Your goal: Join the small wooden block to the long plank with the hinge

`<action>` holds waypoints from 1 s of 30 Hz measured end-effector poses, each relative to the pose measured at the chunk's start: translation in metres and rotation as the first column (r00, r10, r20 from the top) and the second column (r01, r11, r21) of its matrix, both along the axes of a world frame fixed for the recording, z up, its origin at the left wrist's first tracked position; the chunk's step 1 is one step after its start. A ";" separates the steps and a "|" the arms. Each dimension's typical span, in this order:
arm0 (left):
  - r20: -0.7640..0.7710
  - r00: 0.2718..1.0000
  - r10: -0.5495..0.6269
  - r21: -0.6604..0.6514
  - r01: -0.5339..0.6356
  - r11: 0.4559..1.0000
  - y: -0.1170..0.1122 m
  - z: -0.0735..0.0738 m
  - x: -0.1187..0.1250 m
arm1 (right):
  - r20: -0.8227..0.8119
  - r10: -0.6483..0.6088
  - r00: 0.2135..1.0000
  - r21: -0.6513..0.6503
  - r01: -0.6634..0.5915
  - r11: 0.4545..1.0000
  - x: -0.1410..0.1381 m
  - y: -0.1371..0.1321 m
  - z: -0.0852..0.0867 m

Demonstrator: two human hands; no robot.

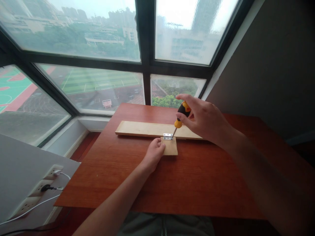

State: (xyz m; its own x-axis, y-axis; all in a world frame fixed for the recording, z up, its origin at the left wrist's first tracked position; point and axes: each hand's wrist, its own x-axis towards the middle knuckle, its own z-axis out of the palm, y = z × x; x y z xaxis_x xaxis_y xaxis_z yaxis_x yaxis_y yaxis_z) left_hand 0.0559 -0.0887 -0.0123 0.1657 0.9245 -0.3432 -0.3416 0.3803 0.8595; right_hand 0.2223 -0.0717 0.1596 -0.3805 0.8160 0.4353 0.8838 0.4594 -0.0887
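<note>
My right hand (200, 116) grips a yellow and black screwdriver (183, 113) from above, its shaft tilted down to the left. The tip meets the right side of a small silver hinge (168, 136). That hinge lies across the seam between a long pale wooden board (140, 128) and a small square wooden piece (169, 147). Closed on the left edge of the small piece, my left hand (156, 149) has its thumb on top. Screw heads show on the hinge, but the exact contact at the tip is too small to make out.
Everything lies on a reddish-brown wooden table (110, 177). Behind it stand large windows with dark frames (147, 68). At the lower left, wall sockets (39, 188) hold plugs with white and black cables. A grey wall (265, 72) rises on the right.
</note>
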 end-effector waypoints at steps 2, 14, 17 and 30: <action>-0.002 1.000 -0.003 0.005 0.003 1.000 0.000 0.000 0.000 | 0.060 -0.071 0.996 0.045 0.069 0.997 -0.001 0.000 0.000; 0.056 0.998 -0.021 -0.008 0.021 1.000 0.000 0.000 -0.003 | 0.083 -0.101 0.991 0.002 0.101 0.995 0.004 0.001 0.004; 0.065 0.998 -0.026 -0.014 0.027 1.000 0.000 0.001 -0.003 | 0.123 -0.181 0.976 0.044 0.177 0.983 0.004 0.002 0.000; 0.072 0.997 -0.029 -0.018 0.030 0.999 0.001 0.000 -0.003 | 0.102 -0.196 0.975 0.049 0.192 0.980 0.001 -0.002 -0.001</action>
